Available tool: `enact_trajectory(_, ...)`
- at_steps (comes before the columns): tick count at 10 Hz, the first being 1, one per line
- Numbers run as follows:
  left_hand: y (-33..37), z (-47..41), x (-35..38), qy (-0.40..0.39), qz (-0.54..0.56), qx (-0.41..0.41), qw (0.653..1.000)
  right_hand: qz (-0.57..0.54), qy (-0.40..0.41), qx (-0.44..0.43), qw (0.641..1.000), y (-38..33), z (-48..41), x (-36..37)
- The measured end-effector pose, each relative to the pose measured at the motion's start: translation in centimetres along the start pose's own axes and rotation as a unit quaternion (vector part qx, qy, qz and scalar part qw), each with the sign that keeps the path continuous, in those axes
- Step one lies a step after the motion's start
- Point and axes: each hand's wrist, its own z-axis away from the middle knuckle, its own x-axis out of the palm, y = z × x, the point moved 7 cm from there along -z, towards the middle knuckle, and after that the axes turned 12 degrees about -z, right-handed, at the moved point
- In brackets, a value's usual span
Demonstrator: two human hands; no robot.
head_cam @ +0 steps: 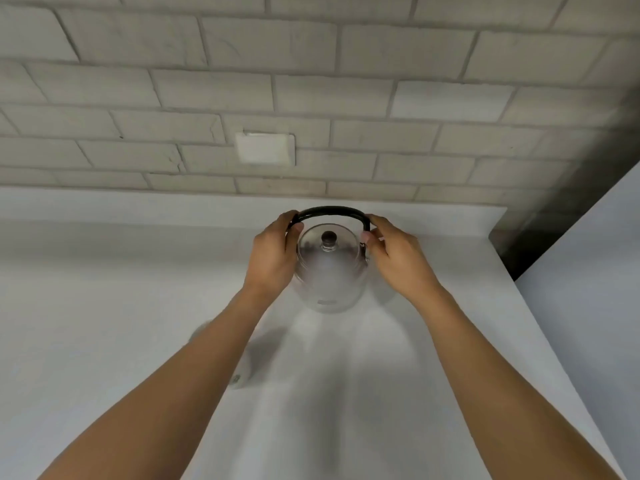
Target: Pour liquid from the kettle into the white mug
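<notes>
Kettle (327, 268) frame centre on white counter (104, 271) | left hand (273, 254), right hand (394, 258) each pinching black handle (332, 212) ends | likely rigid, smooth-sided, weighty if filled; handle top safest | mug not clearly visible

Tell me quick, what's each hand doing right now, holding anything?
Left hand: fingers closed on the left end of the kettle's black handle.
Right hand: fingers closed on the handle's right end.
</notes>
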Motion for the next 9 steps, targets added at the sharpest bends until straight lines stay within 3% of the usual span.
enact_trajectory(2, -2.0, -4.9, 3.1, -0.056, 0.042, -0.059, 0.996, -0.031, -0.002, 0.065, 0.997, 3.0, -4.8, 1.7)
enact_trajectory(4, -2.8, -7.0, 4.7, -0.062, 0.022, -0.05, 0.997, -0.02, -0.009, 0.098, 0.995, 5.6, -7.4, 2.7)
enact_trajectory(9, -3.9, -8.6, 6.1, -0.116, 0.047, -0.103, 0.987, -0.084, 0.006, 0.129, 0.988, 7.2, -7.8, 3.0)
